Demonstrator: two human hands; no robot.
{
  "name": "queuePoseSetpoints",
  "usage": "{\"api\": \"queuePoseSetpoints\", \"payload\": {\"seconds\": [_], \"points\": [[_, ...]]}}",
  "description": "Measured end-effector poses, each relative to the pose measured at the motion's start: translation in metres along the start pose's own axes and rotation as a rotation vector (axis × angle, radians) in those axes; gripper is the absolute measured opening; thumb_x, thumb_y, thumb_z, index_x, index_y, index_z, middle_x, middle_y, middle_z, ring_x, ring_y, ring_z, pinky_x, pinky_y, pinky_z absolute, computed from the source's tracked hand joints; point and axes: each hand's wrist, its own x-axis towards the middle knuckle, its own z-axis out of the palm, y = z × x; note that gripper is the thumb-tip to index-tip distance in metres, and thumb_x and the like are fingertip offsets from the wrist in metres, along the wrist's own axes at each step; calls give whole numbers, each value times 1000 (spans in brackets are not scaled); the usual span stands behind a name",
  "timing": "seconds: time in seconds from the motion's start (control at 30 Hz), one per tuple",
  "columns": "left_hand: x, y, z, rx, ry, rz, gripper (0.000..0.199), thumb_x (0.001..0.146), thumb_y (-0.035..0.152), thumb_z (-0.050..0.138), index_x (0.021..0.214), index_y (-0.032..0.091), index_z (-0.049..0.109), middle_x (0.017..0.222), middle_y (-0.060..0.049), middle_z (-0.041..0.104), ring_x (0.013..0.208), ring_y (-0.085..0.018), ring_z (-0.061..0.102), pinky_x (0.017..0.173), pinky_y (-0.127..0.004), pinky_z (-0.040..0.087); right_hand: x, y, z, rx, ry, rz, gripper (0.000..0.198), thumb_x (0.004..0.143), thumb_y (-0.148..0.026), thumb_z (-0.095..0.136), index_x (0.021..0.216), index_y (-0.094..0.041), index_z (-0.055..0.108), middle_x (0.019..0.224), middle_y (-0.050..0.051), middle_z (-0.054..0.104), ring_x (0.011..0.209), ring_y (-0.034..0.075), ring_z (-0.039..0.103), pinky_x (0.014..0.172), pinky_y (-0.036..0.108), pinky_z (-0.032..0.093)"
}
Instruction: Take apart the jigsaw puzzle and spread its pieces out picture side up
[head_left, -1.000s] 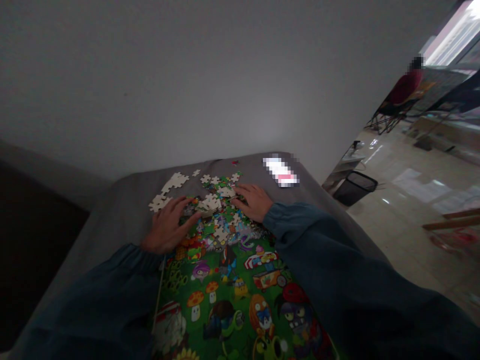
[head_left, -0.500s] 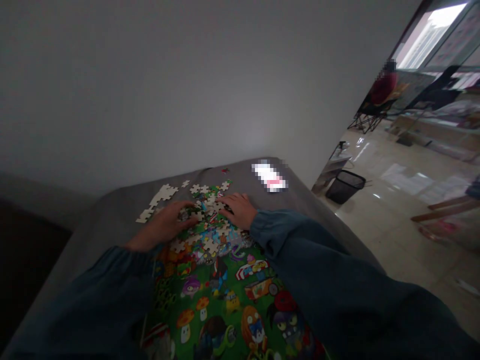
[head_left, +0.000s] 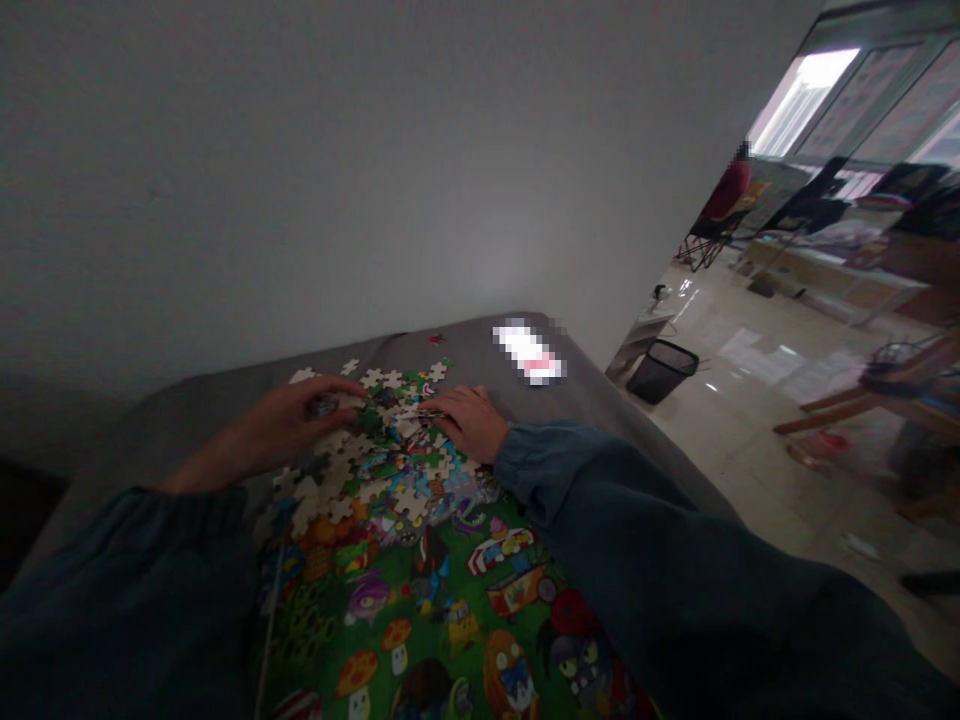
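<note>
- Grey cloth (head_left: 592, 420) underlies the puzzle pieces (head_left: 409, 500); around them, wall (head_left: 300, 180) at 12 o'clock, blurred bright object (head_left: 525, 345) at 2, bin (head_left: 661, 375) near 3.
- Printed sheet (head_left: 421, 645) runs 12 to 6, figures' heads toward 12.
- Pieces lie at 3 from the left hand (head_left: 289, 415), 9 from the right hand (head_left: 474, 422).
- Left thumb and fingers spread; right fingers bent at pieces, pinching cannot be told.

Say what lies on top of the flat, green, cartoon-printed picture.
Loose cream-backed jigsaw pieces, some coloured side up, overlie the far part of the picture. The print beneath them cannot be seen; the blue fabric right sleeve partly hides the right side.
</note>
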Motion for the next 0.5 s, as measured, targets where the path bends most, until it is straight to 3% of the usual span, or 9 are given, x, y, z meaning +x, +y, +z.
{"api": "queuePoseSetpoints", "payload": {"seconds": [0.1,0.3,0.5], "points": [[-7,-4,8,-64,-45,29,41,81,53,61,105,22,74,102,-7,77,84,-22,67,72,-33,53,-2,2,0,2,24,-39,30,101,-13,56,128,-22,65,127,9,71,115,25,57,93,41,33],[-6,3,10,-146,7,77,35,82,48,62,105,23,72,109,-7,74,98,-24,68,85,-36,56,-6,10,4,-13,133,-64,30,100,-13,56,125,-25,67,124,7,73,111,25,58,92,42,33],[-11,19,5,-236,276,54,35,83,51,66,102,21,71,107,-5,74,91,-20,68,81,-33,57,-6,13,5,-17,122,-74,30,98,-13,57,125,-22,67,121,8,73,110,26,59,91,42,36]]}}
